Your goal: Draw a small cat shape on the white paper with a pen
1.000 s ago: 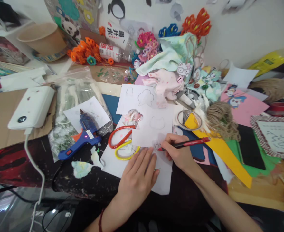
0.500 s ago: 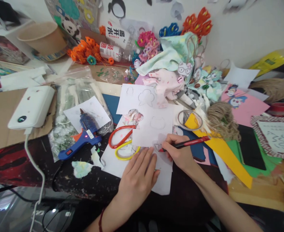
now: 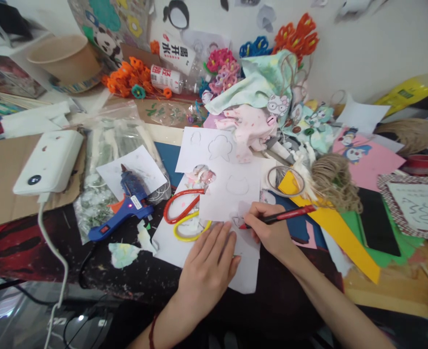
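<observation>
White paper (image 3: 221, 194) lies in front of me with faint pencil outlines on it, one of them a head shape with two ears. My left hand (image 3: 208, 264) rests flat on the lower sheets, fingers stretched out. Just beyond its fingertips are the yellow handle (image 3: 179, 231) and red handle (image 3: 170, 206) of scissors, whose blades are hidden under paper. My right hand (image 3: 268, 228) is closed round a red and black pen (image 3: 290, 214). The pen's tip meets the paper at a small sketch (image 3: 238, 220), partly behind my fingers.
At left, a blue glue gun (image 3: 130, 206) with a lit light lies on paper, near a white power bank (image 3: 48, 162) and its cable. Right of the paper are a tape roll (image 3: 301, 186), twine (image 3: 336, 182) and a dark phone (image 3: 377, 220). Fabric pieces (image 3: 250, 123) are heaped behind.
Both hands and the pen stay almost in the same place. The view has shifted very slightly.
</observation>
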The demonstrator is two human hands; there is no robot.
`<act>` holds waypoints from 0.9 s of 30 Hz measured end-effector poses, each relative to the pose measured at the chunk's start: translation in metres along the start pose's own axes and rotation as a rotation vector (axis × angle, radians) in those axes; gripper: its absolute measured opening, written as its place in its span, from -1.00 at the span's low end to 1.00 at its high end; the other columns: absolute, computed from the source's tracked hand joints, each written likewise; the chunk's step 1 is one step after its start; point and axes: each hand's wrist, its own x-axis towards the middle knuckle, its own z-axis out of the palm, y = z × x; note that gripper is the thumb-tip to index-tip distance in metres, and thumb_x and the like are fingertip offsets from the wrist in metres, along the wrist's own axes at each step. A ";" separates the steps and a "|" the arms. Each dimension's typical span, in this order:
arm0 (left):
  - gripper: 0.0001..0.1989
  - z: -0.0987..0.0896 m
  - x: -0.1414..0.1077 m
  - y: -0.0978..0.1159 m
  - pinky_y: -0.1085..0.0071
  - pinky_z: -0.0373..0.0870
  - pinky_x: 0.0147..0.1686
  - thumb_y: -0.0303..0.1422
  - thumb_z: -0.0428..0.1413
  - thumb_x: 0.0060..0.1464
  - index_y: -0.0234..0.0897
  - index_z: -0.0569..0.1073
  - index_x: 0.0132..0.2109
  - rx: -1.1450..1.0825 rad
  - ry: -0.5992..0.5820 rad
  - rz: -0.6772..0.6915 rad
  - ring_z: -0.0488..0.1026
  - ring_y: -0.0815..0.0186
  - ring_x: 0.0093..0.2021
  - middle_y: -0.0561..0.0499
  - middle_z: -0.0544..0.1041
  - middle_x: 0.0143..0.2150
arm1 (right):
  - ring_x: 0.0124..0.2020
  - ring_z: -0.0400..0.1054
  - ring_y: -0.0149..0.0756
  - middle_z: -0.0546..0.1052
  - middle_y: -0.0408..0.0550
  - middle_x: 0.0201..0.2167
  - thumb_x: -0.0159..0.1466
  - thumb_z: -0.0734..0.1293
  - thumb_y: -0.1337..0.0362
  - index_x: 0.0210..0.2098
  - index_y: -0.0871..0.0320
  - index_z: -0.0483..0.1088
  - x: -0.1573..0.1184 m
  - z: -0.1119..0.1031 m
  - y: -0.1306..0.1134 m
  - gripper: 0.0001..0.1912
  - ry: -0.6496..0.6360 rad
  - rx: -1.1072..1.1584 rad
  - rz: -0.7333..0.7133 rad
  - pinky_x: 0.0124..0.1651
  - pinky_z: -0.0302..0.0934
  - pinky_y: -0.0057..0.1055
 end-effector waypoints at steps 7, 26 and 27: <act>-0.68 0.001 0.001 0.001 0.18 0.39 0.19 -0.39 -0.01 0.35 -0.45 0.53 0.10 0.006 0.003 0.001 0.49 0.09 0.19 -0.19 0.54 0.19 | -0.80 0.12 -0.48 0.30 -0.26 -0.84 0.14 0.31 0.32 -0.71 0.10 0.25 -0.001 0.000 0.001 -0.69 0.001 -0.003 0.001 -0.68 -0.01 -0.50; -0.67 0.001 0.000 0.001 0.19 0.35 0.21 -0.39 -0.01 0.36 -0.46 0.53 0.10 0.002 0.008 0.000 0.48 0.10 0.20 -0.20 0.54 0.19 | -0.80 0.15 -0.47 0.33 -0.25 -0.83 0.19 0.33 0.28 -0.69 0.10 0.26 -0.001 0.001 0.002 -0.66 -0.005 0.017 -0.001 -0.67 0.05 -0.50; -0.67 0.001 0.000 0.001 0.18 0.35 0.21 -0.39 -0.01 0.36 -0.46 0.53 0.09 0.001 0.007 0.002 0.48 0.09 0.20 -0.20 0.54 0.19 | -0.80 0.14 -0.47 0.32 -0.25 -0.83 0.17 0.32 0.30 -0.70 0.10 0.26 -0.001 0.000 0.002 -0.67 -0.003 0.013 -0.002 -0.68 0.03 -0.50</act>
